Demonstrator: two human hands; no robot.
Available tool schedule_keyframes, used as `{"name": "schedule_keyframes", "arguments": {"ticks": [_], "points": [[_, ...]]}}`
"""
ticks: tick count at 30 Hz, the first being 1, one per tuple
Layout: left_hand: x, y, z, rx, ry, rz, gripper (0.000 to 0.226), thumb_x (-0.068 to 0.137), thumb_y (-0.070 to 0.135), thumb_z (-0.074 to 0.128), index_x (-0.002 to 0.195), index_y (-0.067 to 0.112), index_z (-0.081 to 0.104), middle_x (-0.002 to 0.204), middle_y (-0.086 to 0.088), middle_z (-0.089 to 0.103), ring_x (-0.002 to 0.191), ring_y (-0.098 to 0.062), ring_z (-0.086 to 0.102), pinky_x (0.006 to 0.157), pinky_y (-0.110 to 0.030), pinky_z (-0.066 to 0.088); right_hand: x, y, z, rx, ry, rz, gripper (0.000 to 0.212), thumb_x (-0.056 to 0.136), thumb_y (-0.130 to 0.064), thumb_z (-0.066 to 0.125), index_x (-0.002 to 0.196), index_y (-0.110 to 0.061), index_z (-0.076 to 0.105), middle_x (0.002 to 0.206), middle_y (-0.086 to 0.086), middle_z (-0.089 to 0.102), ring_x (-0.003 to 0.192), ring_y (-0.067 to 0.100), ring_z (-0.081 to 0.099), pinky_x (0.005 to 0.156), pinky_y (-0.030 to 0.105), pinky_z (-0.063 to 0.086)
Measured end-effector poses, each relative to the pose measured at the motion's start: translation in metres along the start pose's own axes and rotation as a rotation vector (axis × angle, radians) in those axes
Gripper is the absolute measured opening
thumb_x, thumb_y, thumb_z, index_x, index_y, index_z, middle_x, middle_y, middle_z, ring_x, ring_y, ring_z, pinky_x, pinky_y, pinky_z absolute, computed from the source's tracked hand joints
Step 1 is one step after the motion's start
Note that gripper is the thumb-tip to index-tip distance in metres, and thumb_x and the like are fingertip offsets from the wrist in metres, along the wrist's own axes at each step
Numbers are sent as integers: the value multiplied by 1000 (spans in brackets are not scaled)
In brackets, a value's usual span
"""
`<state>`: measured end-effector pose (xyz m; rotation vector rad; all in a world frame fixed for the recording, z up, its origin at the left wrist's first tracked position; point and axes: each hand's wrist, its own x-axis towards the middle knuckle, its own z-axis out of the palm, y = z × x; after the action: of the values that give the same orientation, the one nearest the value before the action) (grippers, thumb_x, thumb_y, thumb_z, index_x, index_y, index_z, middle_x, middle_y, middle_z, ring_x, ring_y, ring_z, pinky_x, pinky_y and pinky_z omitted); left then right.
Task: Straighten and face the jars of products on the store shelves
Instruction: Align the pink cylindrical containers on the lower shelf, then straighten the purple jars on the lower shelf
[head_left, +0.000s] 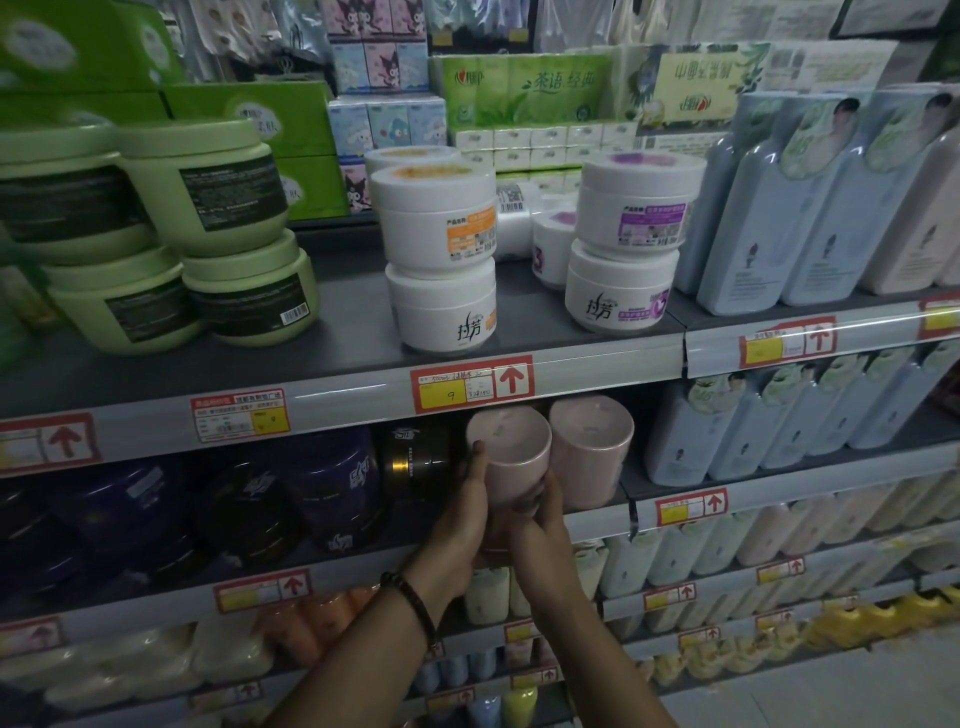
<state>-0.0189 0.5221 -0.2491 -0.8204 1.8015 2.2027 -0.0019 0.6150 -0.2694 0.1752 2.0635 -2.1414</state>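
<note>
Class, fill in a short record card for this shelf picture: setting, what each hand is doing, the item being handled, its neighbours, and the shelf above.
setting: store shelves with price tags on the rails
left hand: grips the left side of the pink jar; beaded bracelet on the wrist
right hand: holds the jar's lower right side
item state: pink jar held tilted at the shelf front
right neighbour: second pink jar
left neighbour: dark jar
shelf above: stacked white jars and green jars
</note>
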Motion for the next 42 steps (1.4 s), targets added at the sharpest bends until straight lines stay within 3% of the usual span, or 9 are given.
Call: {"name": "schedule_keyframes", "arguments": {"ticks": [7,12,16,22,26,31,34,36,42], "points": [[-9,7,-9,-43,-57,-55,75,92,80,45,137,23,59,119,-12,74,105,-33,74,89,-51,61,-5,0,-1,-19,35,-24,70,75,-30,66,143,-39,50,120,-14,73,107,10,70,93,47,60],[-17,7,-21,-37,-77,-8,65,104,67,34,153,26,47,100,0,69,105,-35,73,102,-57,55,-11,2,-1,-30,112,-35,60,73,-28,59,133,-25,60,114,-6,72,103,9,69,75,25,54],[-23,8,-29,-38,-75,24,61,106,64,34,154,29,44,137,-8,64,101,-29,73,104,-57,53,-15,6,3,19,158,-40,40,93,-12,66,130,-21,54,110,-9,66,97,3,64,64,12,49],[-38,-8,-52,-35,19,146,24,108,45,48,109,29,67,85,15,78,95,-19,74,87,-42,59,-21,9,27,2,190,-43,25,95,-4,67,112,-22,63,106,-1,74,99,13,70,76,27,53],[-45,-26,-82,-56,172,214,10,104,33,60,109,28,67,115,-4,73,102,-28,73,87,-52,61,-27,3,51,-10,141,-80,23,95,-2,65,111,-19,67,104,0,74,99,14,69,76,26,51],[-59,-25,-117,5,395,460,7,100,20,66,102,24,61,106,3,65,100,-19,64,92,-50,56,-28,-3,83,0,44,-98,28,94,2,68,117,-15,67,105,2,75,87,-3,70,71,12,52],[-63,-17,-136,44,454,571,25,97,14,69,112,28,56,118,2,59,96,0,61,82,-24,52,-26,-12,103,52,-18,-105,24,95,-4,72,115,-17,67,106,4,76,99,14,73,82,25,58],[-59,-12,-149,77,481,606,38,95,13,71,127,25,53,129,3,50,100,8,56,81,-10,44,-25,-18,116,69,-45,-115,23,96,-9,73,116,-19,68,106,-1,79,103,15,74,87,29,59],[-56,4,-165,29,374,580,53,107,41,53,157,41,36,158,14,36,140,-5,39,105,-22,37,-22,-31,145,93,-122,-59,30,98,-28,76,124,-39,64,125,-9,74,120,15,69,108,48,55]]}}
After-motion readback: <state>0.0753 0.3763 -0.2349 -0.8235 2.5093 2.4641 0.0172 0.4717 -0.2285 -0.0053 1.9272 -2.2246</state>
